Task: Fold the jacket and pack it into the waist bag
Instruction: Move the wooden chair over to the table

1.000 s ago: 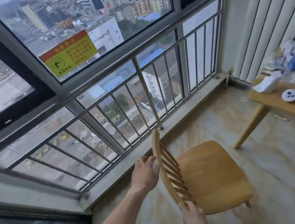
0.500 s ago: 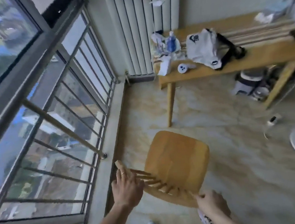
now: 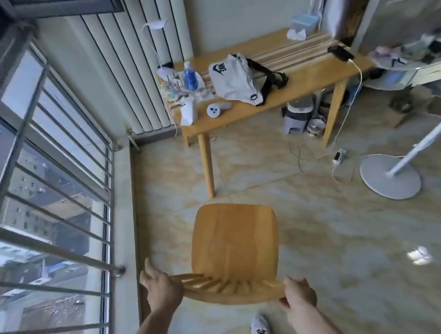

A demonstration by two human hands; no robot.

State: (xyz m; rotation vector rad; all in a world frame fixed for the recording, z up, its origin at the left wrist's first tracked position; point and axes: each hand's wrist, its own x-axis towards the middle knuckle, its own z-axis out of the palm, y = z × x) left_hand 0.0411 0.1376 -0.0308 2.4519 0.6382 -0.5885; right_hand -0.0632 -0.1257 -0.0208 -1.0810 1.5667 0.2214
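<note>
A white waist bag (image 3: 232,80) with a dark logo and a black strap lies on the wooden table (image 3: 298,85) at the far side of the room. No jacket is in view. A wooden chair (image 3: 234,245) stands on the floor in front of me, its seat facing the table. My left hand (image 3: 159,286) grips the left end of the chair's backrest. My right hand (image 3: 299,294) grips the right end of the backrest.
A window with a metal railing (image 3: 47,166) runs along the left. On the table stand a blue bottle (image 3: 190,77), a white lamp (image 3: 154,36) and a phone (image 3: 340,52). A fan base (image 3: 390,176) and a power strip (image 3: 339,156) lie on the floor to the right.
The view has swung from the window round to the table. The chair has turned with it, and both hands stay on its backrest.
</note>
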